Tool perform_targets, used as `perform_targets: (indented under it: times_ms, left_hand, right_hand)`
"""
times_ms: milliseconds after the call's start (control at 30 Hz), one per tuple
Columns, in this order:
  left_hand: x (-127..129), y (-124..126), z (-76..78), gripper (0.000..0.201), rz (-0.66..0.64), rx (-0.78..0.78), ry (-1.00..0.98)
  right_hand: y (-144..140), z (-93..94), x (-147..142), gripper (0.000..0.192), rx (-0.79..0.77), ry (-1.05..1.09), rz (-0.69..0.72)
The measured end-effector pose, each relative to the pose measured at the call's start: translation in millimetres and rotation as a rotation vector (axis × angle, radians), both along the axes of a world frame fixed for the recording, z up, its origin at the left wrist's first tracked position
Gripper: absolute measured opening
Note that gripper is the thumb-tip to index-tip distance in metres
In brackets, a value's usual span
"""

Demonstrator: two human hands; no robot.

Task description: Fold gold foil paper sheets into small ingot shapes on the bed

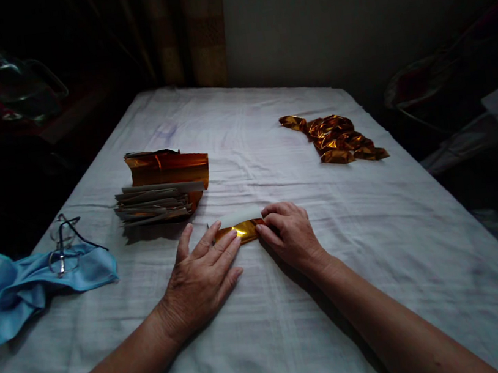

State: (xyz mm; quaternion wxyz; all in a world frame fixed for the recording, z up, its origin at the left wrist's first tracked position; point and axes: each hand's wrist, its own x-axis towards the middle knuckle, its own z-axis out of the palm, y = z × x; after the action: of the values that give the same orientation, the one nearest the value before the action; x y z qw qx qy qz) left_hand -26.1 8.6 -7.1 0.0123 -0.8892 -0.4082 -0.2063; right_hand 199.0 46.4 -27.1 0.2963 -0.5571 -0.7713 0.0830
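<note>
— Dim room, dark wall and a curtain behind; what covers the desk (298,340)?

— One white cloth, creased, over the whole top. Only the head view to go on. At the middle near edge lies a gold foil paper (242,227), its white backing turned up along the far side.

— And the hands?

— Left hand (201,276) lies flat, fingers spread, fingertips pressing the left end of the foil paper. Right hand (290,233) is curled, thumb and fingers pinching its right end against the cloth.

— How would that sheet handle?

— Light and thin, I'd judge, glossy and likely slippery on the gold face. It should crease sharply and crumple easily, so the ends and edges look like the best places to hold it, pressed flat to the cloth.

— What else is there?

— To the far left, a stack of foil sheets (160,193), the top ones curling up. On the far right, a heap of folded gold pieces (337,140). At the left edge, a blue cloth (22,286) with spectacles (65,243) lying on it.
</note>
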Motion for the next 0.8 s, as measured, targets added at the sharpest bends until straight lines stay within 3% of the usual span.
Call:
perform_targets:
  times_ms: [800]
  left_hand:
    - [-1.9,1.3,-2.9,0.041,-0.05,-0.02,0.036]
  right_hand:
    - [-1.3,-1.0,-3.5,0.014,0.029,0.01,-0.05]
